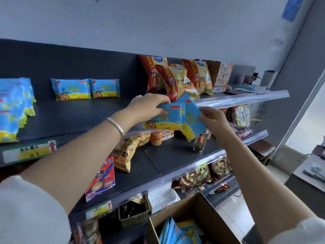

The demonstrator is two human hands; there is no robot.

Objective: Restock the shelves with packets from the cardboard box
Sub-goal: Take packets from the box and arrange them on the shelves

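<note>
My left hand (149,105) grips the top edge of a blue-and-yellow packet (165,119) in front of the top shelf (73,115). My right hand (213,118) pinches a second blue-and-yellow packet (192,118) beside it; the two packets overlap. Two matching packets (84,88) stand against the back of the top shelf, and a stack of them (15,106) leans at the far left. The open cardboard box (198,206) sits below, with several blue packets (177,233) standing inside.
Red-and-yellow chip bags (175,78) stand on the right of the top shelf. The middle shelf (175,155) carries snack bags, a red carton (101,178) and a jar (200,142). A dark basket (134,213) sits lower down. A counter (306,175) is at right.
</note>
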